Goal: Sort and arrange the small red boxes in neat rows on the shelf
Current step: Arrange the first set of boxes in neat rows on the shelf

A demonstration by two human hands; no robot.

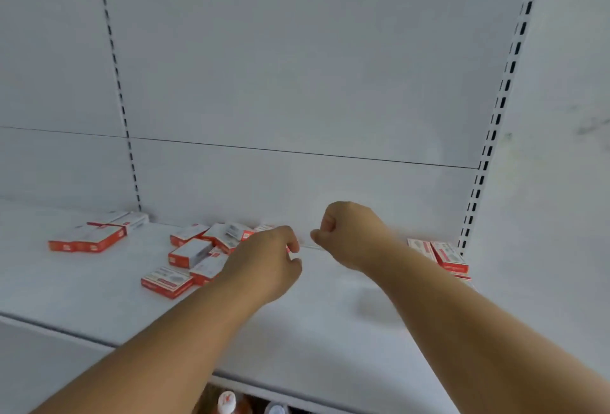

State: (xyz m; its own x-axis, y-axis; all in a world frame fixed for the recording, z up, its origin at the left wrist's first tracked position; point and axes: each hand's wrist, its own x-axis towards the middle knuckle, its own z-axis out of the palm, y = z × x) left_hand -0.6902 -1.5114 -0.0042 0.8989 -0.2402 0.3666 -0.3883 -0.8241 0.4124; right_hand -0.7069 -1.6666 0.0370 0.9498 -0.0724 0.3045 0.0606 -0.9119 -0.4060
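Observation:
Small red-and-white boxes lie in a loose jumble [193,256] on the white shelf [313,324], just left of centre. A short row of boxes [87,240] sits farther left, and a few stacked boxes [447,256] stand by the right upright. My left hand [264,263] hovers over the right edge of the jumble with curled fingers. My right hand [351,235] is a little to its right, fist-like, thumb and finger pinched. A thin pale strip [310,247] spans the gap between both hands' fingertips. A bit of red shows under my left fingers; what it is stays hidden.
The white back panel [297,83] rises behind the shelf, with slotted uprights at left [123,110] and right [501,100]. Bottle caps [227,401] show below the shelf's front edge. Bare shelf surface lies between the jumble and the right stack.

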